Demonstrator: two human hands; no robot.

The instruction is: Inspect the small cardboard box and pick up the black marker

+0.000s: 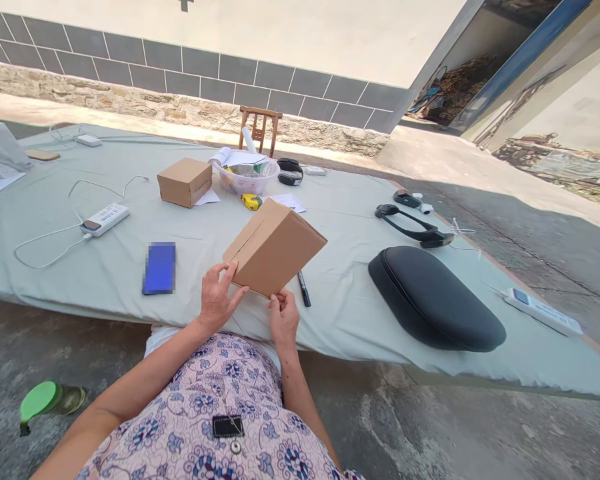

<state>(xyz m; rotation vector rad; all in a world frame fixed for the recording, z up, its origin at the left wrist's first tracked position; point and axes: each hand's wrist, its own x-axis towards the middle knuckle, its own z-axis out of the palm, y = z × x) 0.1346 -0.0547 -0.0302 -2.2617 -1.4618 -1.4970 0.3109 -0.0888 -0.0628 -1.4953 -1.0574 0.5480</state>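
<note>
A closed brown cardboard box [280,250] is tilted up at the table's near edge. My left hand [217,297] holds its lower left corner, thumb and fingers against the cardboard. At the bottom edge, my right hand [284,317] pinches the box between thumb and fingers. A black marker [304,289] lies on the cloth just right of the box. Left of my left hand is a blue rectangular item [160,268], its surface pixelated. Behind the held box sits a yellow tape measure [251,201].
A second box [184,182] and a plastic basket [245,175] with papers stand farther back. To the right are a black case [435,298] and a black headset [413,227]. A white power strip [105,219] lies left; a green-lidded bottle [53,400] is on the ground.
</note>
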